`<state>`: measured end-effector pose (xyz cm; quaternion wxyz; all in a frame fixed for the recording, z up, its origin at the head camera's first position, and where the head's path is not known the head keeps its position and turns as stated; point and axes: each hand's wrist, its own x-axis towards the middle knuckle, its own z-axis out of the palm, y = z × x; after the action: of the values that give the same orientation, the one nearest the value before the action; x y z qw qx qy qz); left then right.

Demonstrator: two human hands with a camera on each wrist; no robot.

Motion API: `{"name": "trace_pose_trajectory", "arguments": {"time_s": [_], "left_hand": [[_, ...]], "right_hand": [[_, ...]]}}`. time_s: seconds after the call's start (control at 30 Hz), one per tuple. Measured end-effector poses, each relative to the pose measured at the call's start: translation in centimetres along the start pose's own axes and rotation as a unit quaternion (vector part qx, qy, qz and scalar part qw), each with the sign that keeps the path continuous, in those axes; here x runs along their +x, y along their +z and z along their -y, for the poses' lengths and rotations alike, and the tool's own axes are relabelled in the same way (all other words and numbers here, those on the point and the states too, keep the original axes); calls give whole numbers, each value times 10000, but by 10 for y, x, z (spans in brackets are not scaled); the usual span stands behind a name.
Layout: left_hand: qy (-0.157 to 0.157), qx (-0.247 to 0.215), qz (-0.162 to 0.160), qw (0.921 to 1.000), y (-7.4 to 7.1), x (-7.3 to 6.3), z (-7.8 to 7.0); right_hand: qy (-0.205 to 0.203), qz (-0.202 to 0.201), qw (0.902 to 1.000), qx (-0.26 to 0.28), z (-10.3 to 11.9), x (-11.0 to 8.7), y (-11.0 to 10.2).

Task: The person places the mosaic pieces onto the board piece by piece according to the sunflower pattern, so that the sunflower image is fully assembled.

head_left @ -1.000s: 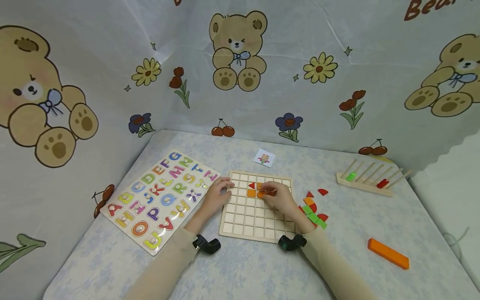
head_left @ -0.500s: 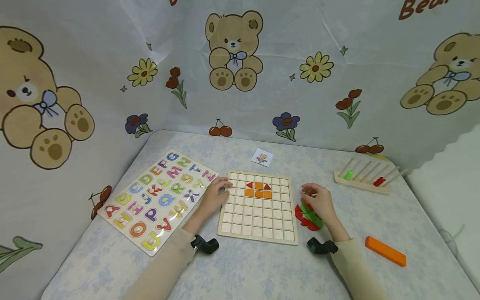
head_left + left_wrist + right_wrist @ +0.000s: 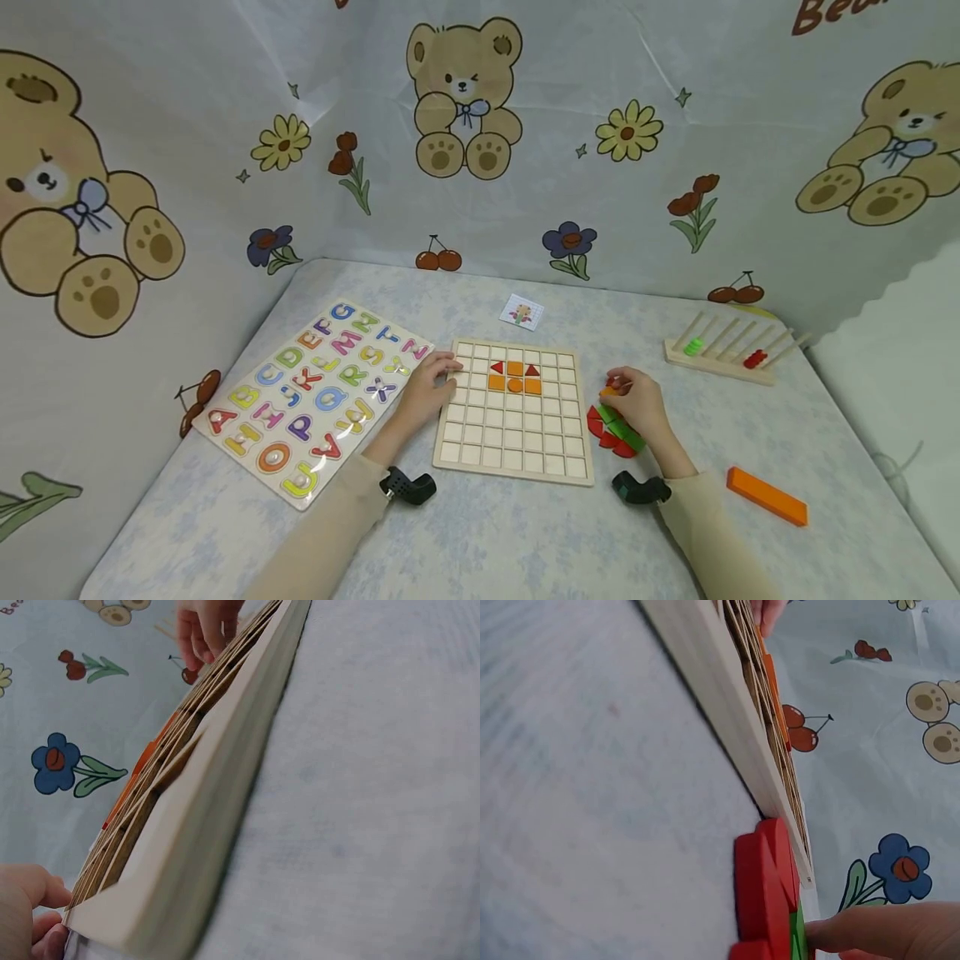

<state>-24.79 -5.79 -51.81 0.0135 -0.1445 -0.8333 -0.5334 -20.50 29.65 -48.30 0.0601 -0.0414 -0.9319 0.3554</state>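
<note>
A wooden grid board (image 3: 512, 437) lies in front of me, with orange squares (image 3: 515, 367), an orange disc (image 3: 515, 385) and two red triangles (image 3: 498, 367) in its upper cells. My left hand (image 3: 429, 392) holds the board's left edge, fingers on the rim. Right of the board, my right hand (image 3: 637, 403) bends over a small pile of loose pieces. A bit of orange piece (image 3: 609, 391) shows between its thumb and forefinger; I cannot tell if it is pinched. Green squares (image 3: 615, 423) and red rounded pieces (image 3: 595, 422) lie below, a fingertip right at a green one (image 3: 798, 934).
A letter puzzle board (image 3: 315, 392) lies on the left. Behind the grid board is a small picture card (image 3: 522, 312). A pegged wooden stand (image 3: 716, 362) with green and red beads is at the back right, an orange bar (image 3: 767, 497) nearer me.
My right hand has left the grid board and moved right to the loose pieces, uncovering the orange disc, an orange square and a red triangle. The left hand stays at the board's edge.
</note>
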Motion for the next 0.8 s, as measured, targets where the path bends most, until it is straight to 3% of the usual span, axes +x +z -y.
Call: {"name": "trace_pose_trajectory", "arguments": {"time_s": [0.2, 0.37, 0.57, 0.8], "left_hand": [[-43, -60, 67, 10000, -1, 0, 0], [-96, -116, 128, 9998, -2, 1, -2], [-134, -99, 97, 9998, -2, 3, 0], [-120, -153, 109, 9998, -2, 2, 0]], "right_hand": [[-321, 1, 9978, 573, 16, -6, 5], [-903, 597, 9890, 1010, 50, -11, 28], [-1269, 1328, 9754, 1221, 81, -11, 60], [-1477, 1395, 9699, 1339, 88, -13, 77]]}}
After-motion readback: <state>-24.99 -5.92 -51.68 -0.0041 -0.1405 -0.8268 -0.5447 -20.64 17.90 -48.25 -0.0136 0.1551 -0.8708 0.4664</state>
